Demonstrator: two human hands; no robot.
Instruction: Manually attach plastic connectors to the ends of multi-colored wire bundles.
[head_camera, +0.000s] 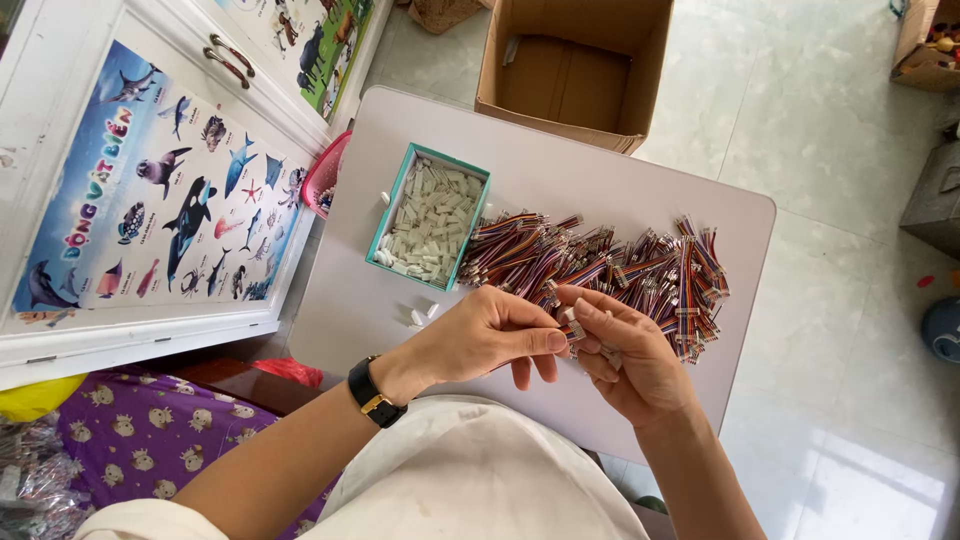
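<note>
Over the near part of the pale surface (560, 175) the left hand (480, 335) and right hand (625, 355) meet, both pinched together on one small connector piece (572, 330) held between the fingertips, thumb and forefinger of each pressed onto it; the other fingers curl loosely under. A black watch (375, 392) sits on the left wrist. Just beyond the hands a long heap of striped wires (610, 265) lies across the middle of the surface, running from beside the box out toward the right edge, with its near fringe almost touching the right hand's fingers. To the left of the heap stands a teal box (430, 225) full of white plugs, its long side tilted, close to the heap's left end. A few loose plugs (422, 315) lie on the surface between the box and the left hand, and one more sits just left of the box. The far part of the surface, beyond box and heap, is bare, as is the strip at the left front corner. Past the far edge an open carton (570, 70) stands on the tiled floor (800, 130), touching or nearly touching the surface. A pink basket (325, 175) is wedged between the left edge and a white cabinet (150, 180) bearing a sea-animal poster. To the right, beyond the surface's edge, the floor lies open
</note>
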